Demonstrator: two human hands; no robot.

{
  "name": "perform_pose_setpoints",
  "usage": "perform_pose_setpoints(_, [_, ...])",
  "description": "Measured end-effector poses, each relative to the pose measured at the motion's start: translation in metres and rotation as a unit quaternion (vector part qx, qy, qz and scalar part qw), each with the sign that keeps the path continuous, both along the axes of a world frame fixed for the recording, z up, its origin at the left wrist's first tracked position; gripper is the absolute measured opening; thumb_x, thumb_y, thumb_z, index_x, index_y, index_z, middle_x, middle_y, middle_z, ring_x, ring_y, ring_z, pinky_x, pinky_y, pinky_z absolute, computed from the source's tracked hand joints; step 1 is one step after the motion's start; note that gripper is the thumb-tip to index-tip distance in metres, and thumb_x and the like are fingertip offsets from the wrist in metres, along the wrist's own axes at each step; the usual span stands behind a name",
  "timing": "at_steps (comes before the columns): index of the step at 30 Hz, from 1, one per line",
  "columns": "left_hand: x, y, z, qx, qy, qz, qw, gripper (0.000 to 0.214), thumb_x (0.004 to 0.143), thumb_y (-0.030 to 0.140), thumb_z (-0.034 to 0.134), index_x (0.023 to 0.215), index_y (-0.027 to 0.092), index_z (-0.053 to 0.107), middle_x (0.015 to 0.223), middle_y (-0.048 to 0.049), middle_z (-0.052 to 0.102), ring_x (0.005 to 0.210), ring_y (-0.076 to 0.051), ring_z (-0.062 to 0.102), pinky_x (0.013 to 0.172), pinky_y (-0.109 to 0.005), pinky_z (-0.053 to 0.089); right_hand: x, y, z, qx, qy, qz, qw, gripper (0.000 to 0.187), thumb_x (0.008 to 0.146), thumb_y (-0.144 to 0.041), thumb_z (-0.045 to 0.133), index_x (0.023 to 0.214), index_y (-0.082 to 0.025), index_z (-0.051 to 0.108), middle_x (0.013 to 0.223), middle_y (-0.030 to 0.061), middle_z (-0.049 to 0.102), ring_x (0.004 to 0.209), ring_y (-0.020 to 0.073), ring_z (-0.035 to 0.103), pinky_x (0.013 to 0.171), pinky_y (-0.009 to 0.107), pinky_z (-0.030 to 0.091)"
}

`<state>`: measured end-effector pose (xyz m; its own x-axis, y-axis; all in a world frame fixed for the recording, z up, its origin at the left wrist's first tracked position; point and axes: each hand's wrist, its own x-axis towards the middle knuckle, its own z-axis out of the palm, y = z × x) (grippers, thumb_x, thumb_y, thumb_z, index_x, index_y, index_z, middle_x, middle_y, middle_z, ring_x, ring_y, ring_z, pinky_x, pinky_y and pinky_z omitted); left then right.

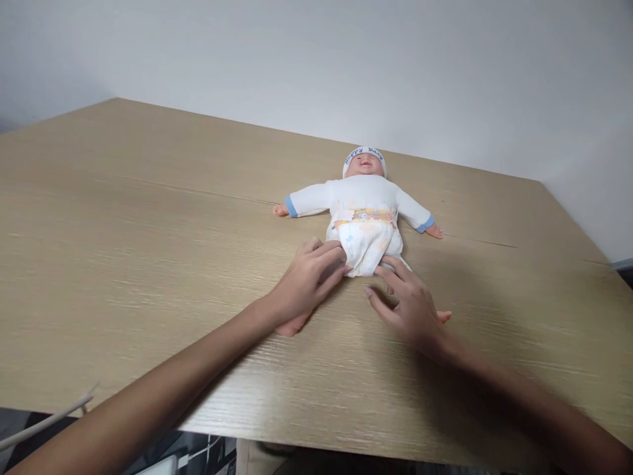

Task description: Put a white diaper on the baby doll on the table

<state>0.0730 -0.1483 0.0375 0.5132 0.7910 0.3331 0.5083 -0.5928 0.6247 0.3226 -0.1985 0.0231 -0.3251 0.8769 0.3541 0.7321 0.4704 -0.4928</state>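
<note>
A baby doll (363, 191) in a white top with blue cuffs and a lettered white cap lies on its back, arms spread, feet towards me. Around its hips is a white diaper (366, 241) with a printed orange band across the waist. My left hand (316, 274) has its fingers closed at the diaper's left leg edge, over the doll's leg; whether fabric is pinched is hidden. At the right leg edge, my right hand (405, 297) rests with fingers apart, fingertips touching the diaper and thumb held away. Both hands cover most of the doll's legs; its feet show beside them.
The doll lies on a wide wooden table (148, 264) with a seam running across it. A pale wall (316, 66) stands behind the far edge. A white cable (49, 419) rises at the near left edge, beside my left forearm.
</note>
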Motion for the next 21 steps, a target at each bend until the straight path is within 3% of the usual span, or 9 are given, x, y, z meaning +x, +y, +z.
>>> perform_pose_setpoints(2, [0.000,0.000,-0.002,-0.012,-0.014,0.011,1.000,0.023,0.110,0.035,0.056,0.091,0.023,0.060,0.089,-0.0039,0.062,0.091,-0.025,0.051,0.089,-0.040,0.042,-0.001,0.000,0.004,-0.018,0.005,0.008,1.000,0.024,0.101,-0.031,0.065,0.124,-0.026,0.066,0.135,0.0122,0.072,0.109,0.0303,0.074,0.095,0.046,0.057])
perform_pose_setpoints(4, [0.002,0.000,-0.003,-0.023,-0.027,0.026,0.999,0.022,0.108,0.036,0.059,0.091,0.023,0.060,0.087,-0.0034,0.057,0.092,-0.026,0.051,0.088,-0.040,0.042,-0.002,0.001,0.007,-0.053,0.007,0.008,0.999,0.027,0.097,-0.031,0.068,0.123,-0.025,0.063,0.112,0.0084,0.076,0.094,0.0281,0.073,0.088,0.044,0.055])
perform_pose_setpoints(6, [0.003,-0.001,-0.003,-0.031,-0.035,0.036,0.998,0.022,0.107,0.038,0.060,0.091,0.023,0.060,0.086,-0.0031,0.055,0.092,-0.026,0.051,0.088,-0.040,0.042,-0.003,0.004,0.008,-0.100,0.017,-0.007,0.995,0.034,0.094,-0.034,0.072,0.124,-0.025,0.060,0.088,0.0017,0.073,0.082,0.0265,0.070,0.079,0.041,0.053])
perform_pose_setpoints(8, [0.005,-0.001,-0.002,-0.035,-0.040,0.043,0.998,0.023,0.106,0.040,0.061,0.090,0.023,0.060,0.085,-0.0028,0.055,0.092,-0.026,0.051,0.088,-0.040,0.042,-0.003,0.008,0.007,-0.140,0.049,-0.037,0.988,0.040,0.092,-0.037,0.075,0.125,-0.025,0.057,0.077,-0.0027,0.069,0.073,0.0241,0.068,0.074,0.038,0.051])
perform_pose_setpoints(13, [0.003,-0.001,-0.003,-0.067,-0.063,0.066,0.994,0.019,0.103,0.042,0.066,0.101,0.024,0.063,0.092,-0.0027,0.059,0.094,-0.025,0.054,0.088,-0.040,0.045,0.001,0.015,-0.002,-0.115,0.180,-0.103,0.971,0.042,0.093,-0.042,0.075,0.122,-0.027,0.049,0.102,0.0018,0.078,0.063,0.0170,0.064,0.073,0.037,0.053])
perform_pose_setpoints(17, [-0.001,0.000,-0.010,-0.134,-0.149,0.066,0.977,0.029,0.099,0.044,0.074,0.109,0.024,0.055,0.109,-0.0044,0.064,0.099,-0.022,0.059,0.090,-0.038,0.050,0.006,0.014,-0.007,-0.058,0.178,-0.140,0.972,0.042,0.093,-0.044,0.078,0.115,-0.028,0.046,0.098,-0.0005,0.081,0.061,0.0171,0.066,0.093,0.046,0.055])
perform_pose_setpoints(21, [-0.003,-0.004,-0.014,-0.175,-0.203,0.087,0.960,0.046,0.094,0.042,0.081,0.119,0.025,0.047,0.127,-0.0077,0.059,0.115,-0.023,0.063,0.102,-0.039,0.053,0.011,0.012,-0.006,-0.042,0.142,-0.135,0.980,0.029,0.097,-0.046,0.078,0.108,-0.028,0.057,0.094,0.0014,0.083,0.069,0.0220,0.075,0.102,0.051,0.052])
